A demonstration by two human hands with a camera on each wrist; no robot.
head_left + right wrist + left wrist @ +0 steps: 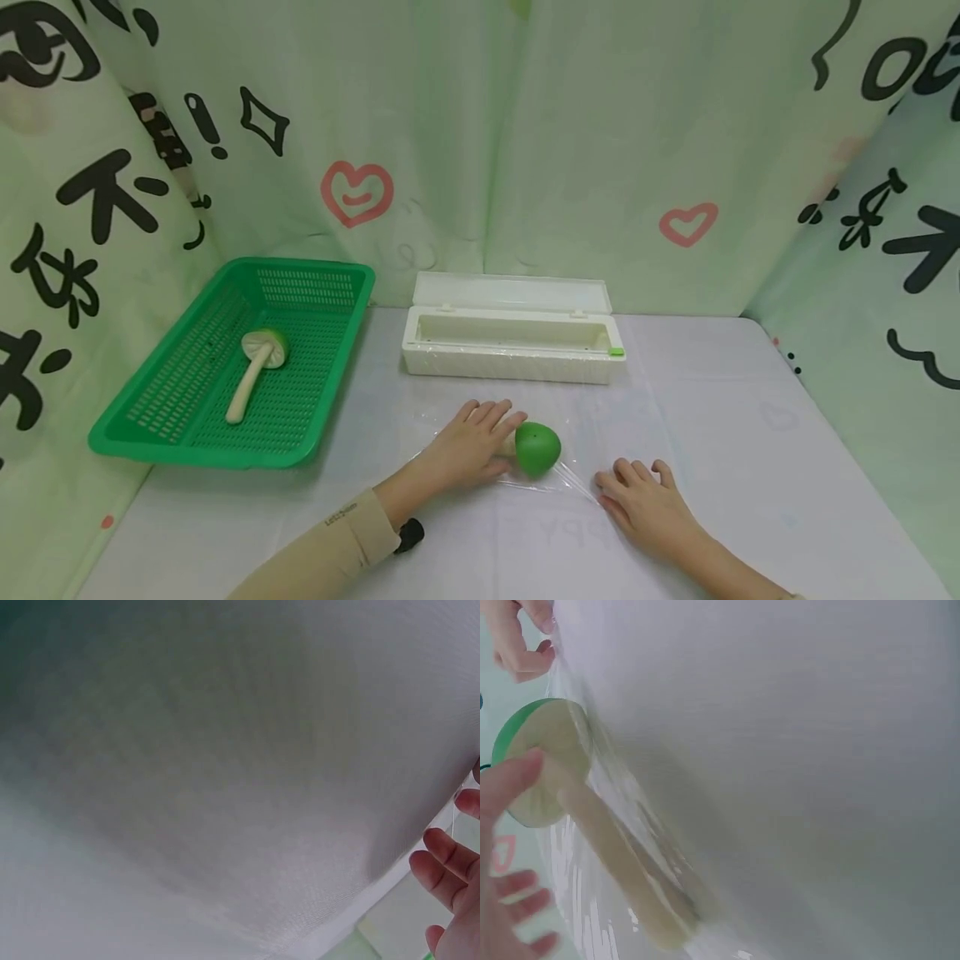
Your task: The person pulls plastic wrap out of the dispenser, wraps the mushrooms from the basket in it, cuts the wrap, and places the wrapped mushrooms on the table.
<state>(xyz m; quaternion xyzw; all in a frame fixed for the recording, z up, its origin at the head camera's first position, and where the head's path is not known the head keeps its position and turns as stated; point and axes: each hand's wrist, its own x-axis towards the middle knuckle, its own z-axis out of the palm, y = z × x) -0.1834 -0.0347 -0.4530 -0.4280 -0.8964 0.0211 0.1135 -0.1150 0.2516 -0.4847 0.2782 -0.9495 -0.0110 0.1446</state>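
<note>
Currently poising a loosely spread left hand [471, 446] over the green-capped mushroom [537, 450] on the table [705, 392], apparently pinching clear film [574, 479] with the right hand [647, 507], needing slow, even pulling against wrinkles.

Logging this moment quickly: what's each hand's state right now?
Left hand: open, over the nearer mushroom.
Right hand: closed, pinching the clear film.
</note>
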